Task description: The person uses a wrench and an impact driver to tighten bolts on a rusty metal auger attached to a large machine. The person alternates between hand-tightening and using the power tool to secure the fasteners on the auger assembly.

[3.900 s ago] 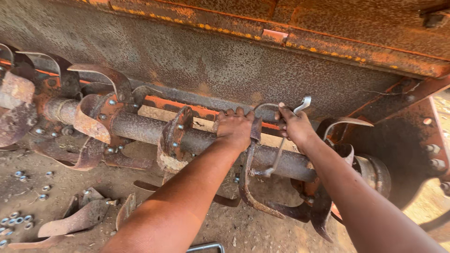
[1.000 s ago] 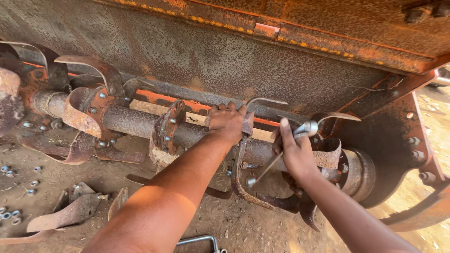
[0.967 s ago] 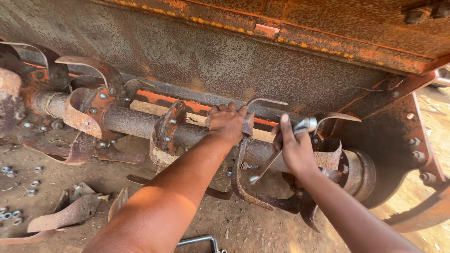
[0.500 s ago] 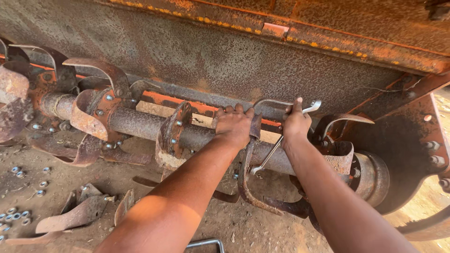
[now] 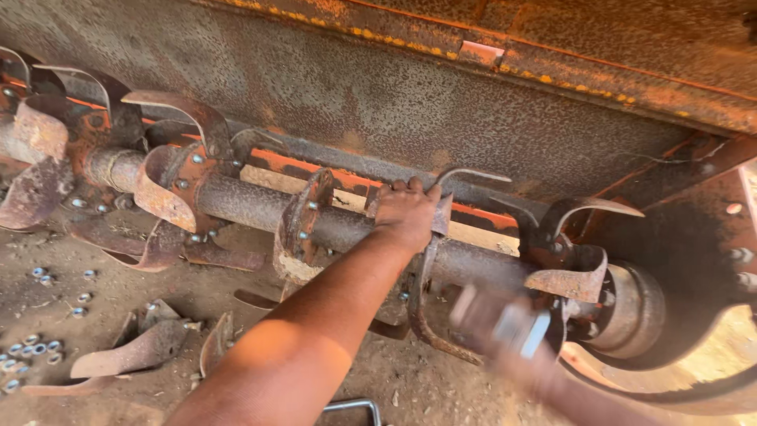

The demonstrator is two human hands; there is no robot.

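Observation:
A rusty rotor shaft (image 5: 252, 207) with curved blades runs across under a rusted steel hood (image 5: 441, 102). My left hand (image 5: 406, 213) grips the top of a blade flange (image 5: 422, 276) on the shaft, fingers curled over its edge. My right hand (image 5: 505, 335) is a blur low beside the shaft, just right of that flange, with a silvery wrench (image 5: 524, 331) in it; the blur hides its shape. A curved blade (image 5: 572, 280) sits right of the hand.
Loose detached blades (image 5: 134, 355) lie on the dirt at lower left, with several nuts and bolts (image 5: 31, 351) scattered near them. A bearing hub (image 5: 631, 312) ends the shaft at right. A metal handle (image 5: 347, 406) pokes in at the bottom edge.
My right hand has dropped quickly with the wrench from the top of the flange to below the shaft. My left hand keeps its grip on the flange.

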